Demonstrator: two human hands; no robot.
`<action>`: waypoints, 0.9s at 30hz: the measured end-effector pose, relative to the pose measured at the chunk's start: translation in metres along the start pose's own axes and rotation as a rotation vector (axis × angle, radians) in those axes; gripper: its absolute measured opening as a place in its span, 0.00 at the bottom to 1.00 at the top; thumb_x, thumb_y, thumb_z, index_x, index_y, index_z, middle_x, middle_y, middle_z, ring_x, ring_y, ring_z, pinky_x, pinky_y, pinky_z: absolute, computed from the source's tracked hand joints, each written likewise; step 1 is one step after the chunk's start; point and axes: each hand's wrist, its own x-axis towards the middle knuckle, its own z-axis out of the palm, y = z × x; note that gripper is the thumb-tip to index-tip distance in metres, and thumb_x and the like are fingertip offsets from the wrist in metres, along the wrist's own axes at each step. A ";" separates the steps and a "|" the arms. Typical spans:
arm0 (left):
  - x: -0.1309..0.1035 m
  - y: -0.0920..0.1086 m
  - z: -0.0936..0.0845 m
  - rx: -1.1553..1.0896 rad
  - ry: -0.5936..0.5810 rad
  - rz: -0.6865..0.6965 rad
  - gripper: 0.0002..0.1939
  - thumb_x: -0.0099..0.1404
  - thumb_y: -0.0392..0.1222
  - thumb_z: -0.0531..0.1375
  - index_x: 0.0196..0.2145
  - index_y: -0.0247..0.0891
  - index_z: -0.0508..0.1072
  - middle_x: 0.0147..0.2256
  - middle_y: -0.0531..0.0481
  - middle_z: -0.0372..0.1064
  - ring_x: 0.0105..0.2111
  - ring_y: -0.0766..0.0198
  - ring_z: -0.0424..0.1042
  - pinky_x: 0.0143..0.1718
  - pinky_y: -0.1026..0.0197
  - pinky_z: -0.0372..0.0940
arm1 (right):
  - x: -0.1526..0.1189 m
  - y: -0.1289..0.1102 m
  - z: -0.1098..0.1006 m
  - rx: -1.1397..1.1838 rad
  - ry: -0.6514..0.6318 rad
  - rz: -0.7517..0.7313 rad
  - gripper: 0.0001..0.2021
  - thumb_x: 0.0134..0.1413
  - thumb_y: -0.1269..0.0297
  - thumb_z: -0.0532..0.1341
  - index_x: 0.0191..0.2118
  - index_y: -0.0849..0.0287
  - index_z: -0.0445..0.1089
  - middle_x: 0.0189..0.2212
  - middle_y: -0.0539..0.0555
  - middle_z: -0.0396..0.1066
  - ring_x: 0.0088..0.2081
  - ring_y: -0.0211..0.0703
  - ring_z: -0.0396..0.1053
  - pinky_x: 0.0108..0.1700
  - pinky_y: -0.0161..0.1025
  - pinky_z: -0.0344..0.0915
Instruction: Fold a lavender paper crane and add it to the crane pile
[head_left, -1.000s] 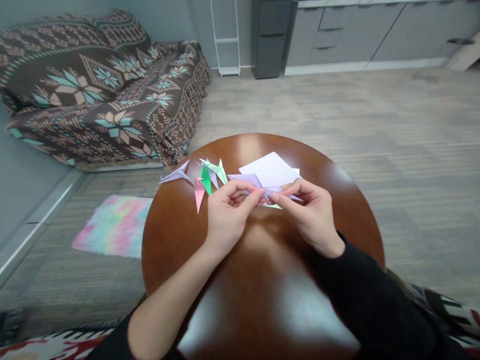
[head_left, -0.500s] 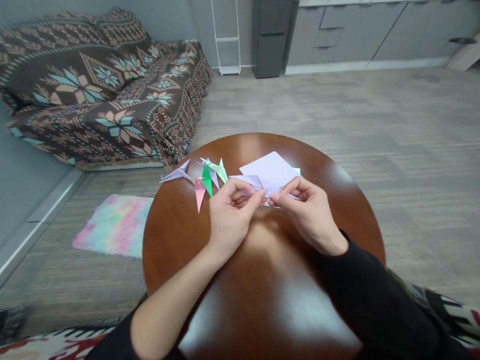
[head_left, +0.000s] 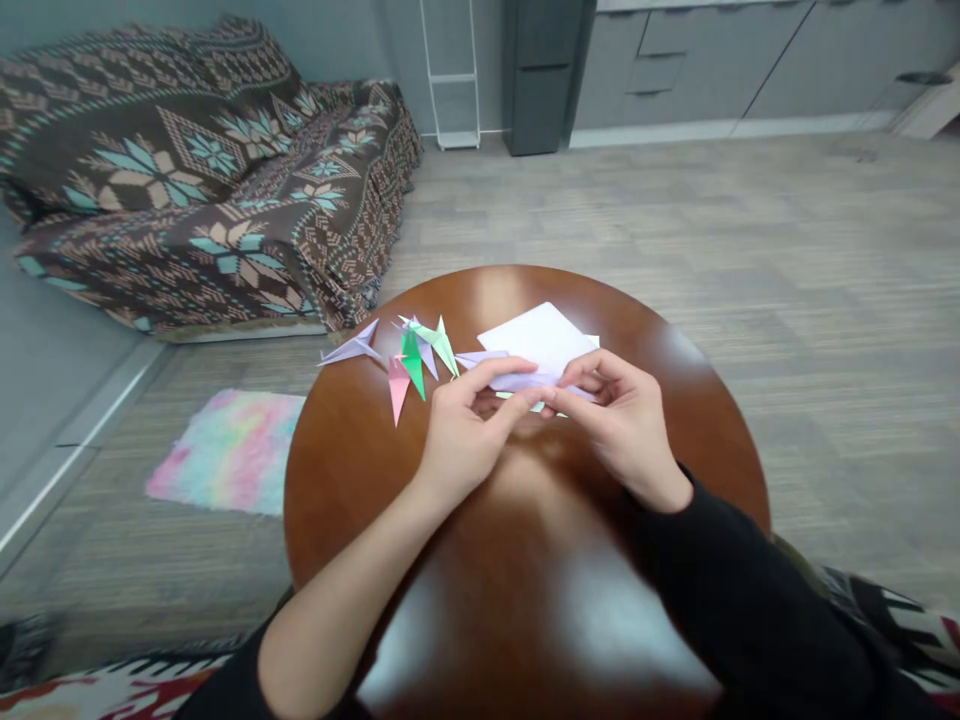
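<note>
Between my hands is a folded piece of lilac origami paper [head_left: 517, 381], partly hidden by my fingers. My left hand [head_left: 480, 405] is closed on its left part, with the index finger laid along the top and the thumb below. My right hand [head_left: 611, 405] pinches the right part between thumb and fingers. Just behind lies a flat sheet of pale lilac paper [head_left: 536, 335], and pale green paper peeks out around it. Left of my hands lie several folded paper cranes, among them a pink crane [head_left: 398, 388], a green crane [head_left: 413, 365] and a lilac crane [head_left: 352, 347].
Everything rests on a round brown wooden table [head_left: 337, 480]. A sofa with a patterned cover [head_left: 247, 200] stands at the far left, and a pastel fluffy rug [head_left: 229, 450] lies on the floor. Grey cabinets [head_left: 697, 70] line the back wall.
My left fingers have stretched out along the lilac paper, and the left thumb has slid right toward my right thumb. My right hand stays nearly in place.
</note>
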 end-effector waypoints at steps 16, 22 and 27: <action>0.004 0.004 -0.001 -0.101 0.239 -0.039 0.08 0.58 0.40 0.70 0.36 0.37 0.81 0.35 0.49 0.79 0.27 0.66 0.78 0.33 0.64 0.75 | -0.003 -0.005 0.004 -0.062 0.152 -0.016 0.12 0.43 0.59 0.77 0.27 0.57 0.76 0.27 0.52 0.80 0.30 0.45 0.80 0.35 0.41 0.78; 0.001 0.004 0.001 -0.110 0.247 -0.052 0.08 0.58 0.41 0.70 0.35 0.36 0.81 0.35 0.49 0.79 0.26 0.66 0.78 0.33 0.65 0.75 | -0.005 -0.006 0.007 -0.070 0.142 0.016 0.11 0.46 0.61 0.75 0.26 0.58 0.75 0.24 0.52 0.79 0.27 0.44 0.78 0.33 0.41 0.77; 0.004 0.000 -0.004 -0.120 0.208 -0.119 0.26 0.57 0.44 0.71 0.53 0.39 0.74 0.34 0.49 0.78 0.30 0.62 0.79 0.33 0.62 0.75 | 0.000 -0.006 0.001 -0.075 0.153 -0.009 0.12 0.46 0.62 0.75 0.28 0.57 0.70 0.23 0.48 0.74 0.25 0.40 0.75 0.30 0.38 0.72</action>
